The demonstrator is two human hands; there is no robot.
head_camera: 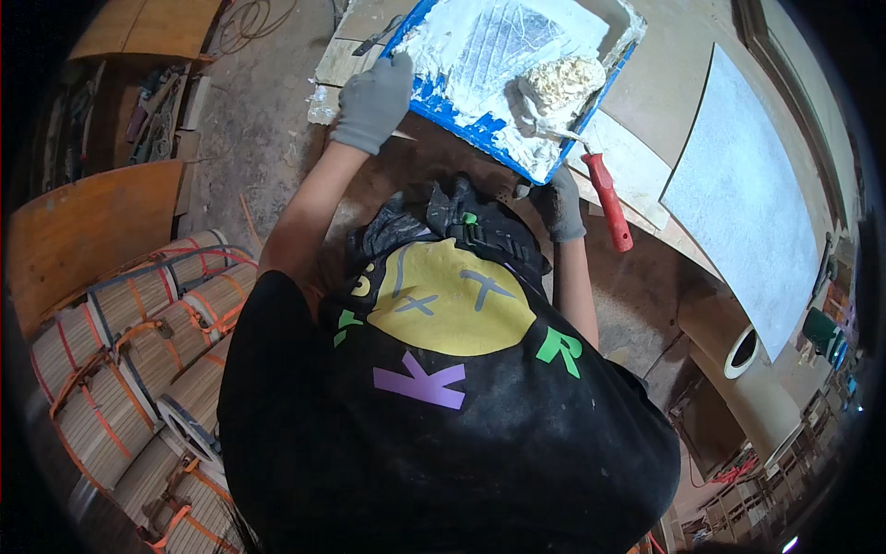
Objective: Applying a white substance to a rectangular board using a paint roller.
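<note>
A blue plastic paint tray point(473, 131), thickly coated with white paint or glue, is tilted before me. My left hand point(376, 104), in a grey glove, grips its left edge. My right hand point(559, 201), gloved too, holds its near right corner from below; part of the fingers is hidden by the tray. A paint roller with a matted, cream-coloured sleeve point(564, 86) lies in the tray. Its red handle point(609, 201) sticks out over the near right edge, to the right of my right hand, with no fingers around it.
A dark scraper or putty knife point(377, 36) lies on boards left of the tray. At right, a pale bluish sheet point(747, 201) lies over a brown worktop, with cardboard-like tubes point(754, 408) below. Slatted wooden cylinders point(149, 332) bound with orange straps stand at left, near an orange-brown wooden panel point(97, 232).
</note>
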